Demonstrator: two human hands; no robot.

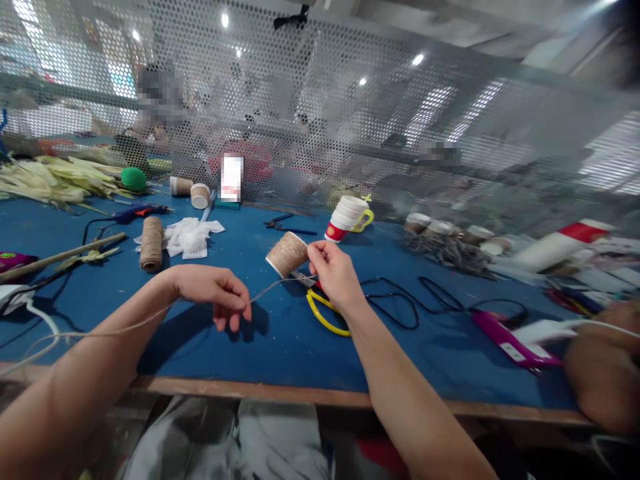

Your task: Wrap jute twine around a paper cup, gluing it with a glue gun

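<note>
My right hand [334, 270] holds a paper cup wrapped in jute twine [287, 254] above the blue table, fingers closed on its base. A loose strand of twine [273, 287] runs from the cup to my left hand [220, 293], which pinches it, and trails on past my left forearm. Yellow-handled scissors [323, 313] lie on the table just under my right hand.
On the blue table [280, 347] are a twine spool [151, 243], white cloth [190, 237], a glue gun [135, 213], pliers [283, 223], stacked paper cups [347, 217], black cables [410, 303] and a purple tool [510, 340]. Another person's arm [600, 367] rests at the right. Perforated mesh screen [350, 120] stands behind.
</note>
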